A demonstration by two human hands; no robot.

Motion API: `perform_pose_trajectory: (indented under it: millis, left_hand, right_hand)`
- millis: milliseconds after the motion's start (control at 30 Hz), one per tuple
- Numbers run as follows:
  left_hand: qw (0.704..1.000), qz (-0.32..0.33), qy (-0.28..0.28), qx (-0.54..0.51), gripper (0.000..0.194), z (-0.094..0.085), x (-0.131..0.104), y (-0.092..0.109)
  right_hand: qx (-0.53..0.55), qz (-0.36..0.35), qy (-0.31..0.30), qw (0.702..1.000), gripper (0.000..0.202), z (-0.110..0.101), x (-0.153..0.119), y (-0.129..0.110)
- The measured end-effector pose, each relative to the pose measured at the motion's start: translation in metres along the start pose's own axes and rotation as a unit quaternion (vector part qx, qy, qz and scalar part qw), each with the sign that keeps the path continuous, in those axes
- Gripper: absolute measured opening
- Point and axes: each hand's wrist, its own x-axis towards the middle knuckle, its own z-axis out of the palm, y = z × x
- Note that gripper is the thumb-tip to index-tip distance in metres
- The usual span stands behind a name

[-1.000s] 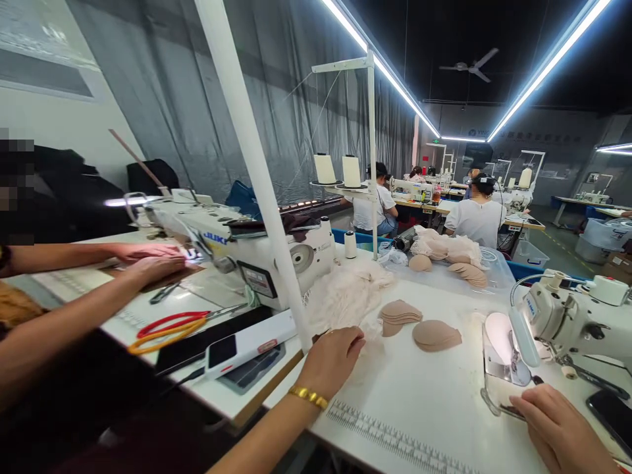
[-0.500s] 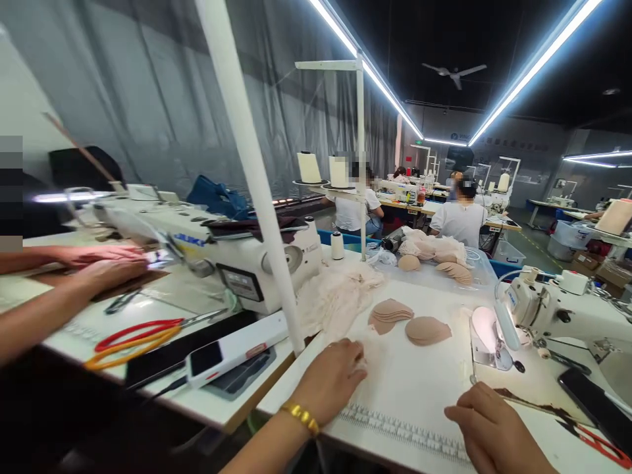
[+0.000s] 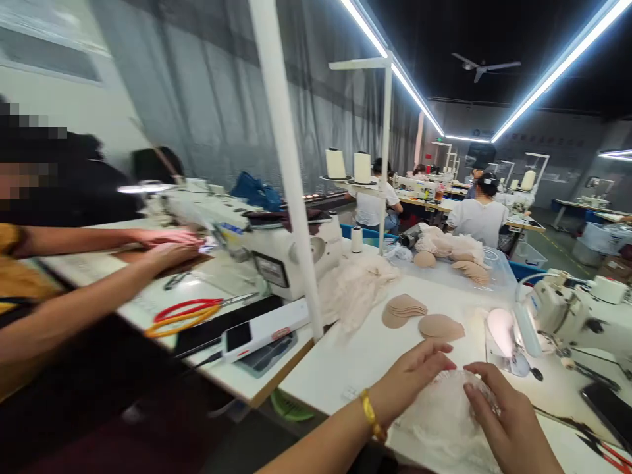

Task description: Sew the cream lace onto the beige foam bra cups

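Note:
Pale lace fabric [image 3: 439,421] hangs and lies at the table's near edge, between my two hands. My left hand [image 3: 409,378], with a gold bracelet at the wrist, grips its upper left edge between thumb and fingers. On the other side, my right hand [image 3: 508,408] has the upper right edge between thumb and forefinger. Just beyond them, a fanned stack of beige cup pads [image 3: 403,311] and another beige cup pad pile [image 3: 441,326] rest on the white table [image 3: 340,368]. To the right is a sewing machine [image 3: 557,306] with its lamp lit.
More cream fabric [image 3: 358,286] is heaped by the white post [image 3: 291,164]. A clear tray [image 3: 498,270] holds pads and fabric. At left, a co-worker's hands [image 3: 172,247] work at another machine [image 3: 276,257], near red-and-orange-handled scissors [image 3: 187,315]. A dark phone [image 3: 609,408] lies right.
My left hand has moved right, close to my right hand, and the lace is now spread between both. My view has turned left, showing more of the co-worker.

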Motion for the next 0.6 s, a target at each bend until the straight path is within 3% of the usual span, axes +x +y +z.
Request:
perform_pose_trajectory:
  millis: [100, 200, 267, 467, 600]
  left_hand:
    - [0.990, -0.050, -0.032, -0.131, 0.075, 0.009, 0.001, -0.015]
    - [0.966, -0.153, 0.033, -0.204, 0.067, 0.014, 0.006, -0.025]
    - [0.954, -0.188, 0.079, -0.218, 0.064, 0.016, 0.011, -0.027]
    - [0.961, -0.195, 0.122, -0.152, 0.066, 0.024, 0.017, -0.030]
    - [0.974, -0.204, 0.051, -0.091, 0.071, 0.012, 0.023, -0.034]
  right_hand:
    - [0.103, 0.124, -0.002, 0.987, 0.049, -0.009, 0.001, -0.003]
    - [0.149, 0.164, -0.017, 0.975, 0.057, -0.018, 0.007, 0.004]
    - [0.155, 0.167, -0.018, 0.974, 0.059, -0.020, 0.008, 0.009]
    - [0.197, 0.165, -0.025, 0.966, 0.043, -0.014, 0.005, 0.011]
    - [0.201, 0.172, 0.022, 0.964, 0.047, -0.010, 0.007, 0.017]
